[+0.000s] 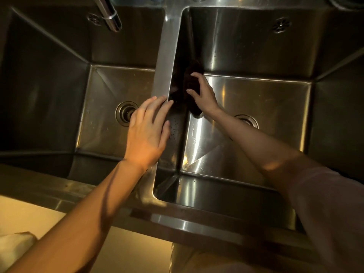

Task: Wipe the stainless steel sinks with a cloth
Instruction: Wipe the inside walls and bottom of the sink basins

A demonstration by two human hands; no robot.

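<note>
Two deep stainless steel sinks sit side by side, the left sink [59,79] and the right sink [266,91], split by a narrow steel divider [167,62]. A dark cloth [194,75] is pressed flat against the right sink's left wall by my right hand [202,93], reached down inside the basin. My left hand [147,133] rests open on top of the divider, fingers spread, holding nothing. Part of the cloth is hidden under my right palm.
A faucet spout [110,14] hangs over the left sink's back. Each basin has a round drain, the left drain [126,113] and the right drain [247,120], plus overflow holes high on the back walls. The steel front rim [177,219] runs below my arms.
</note>
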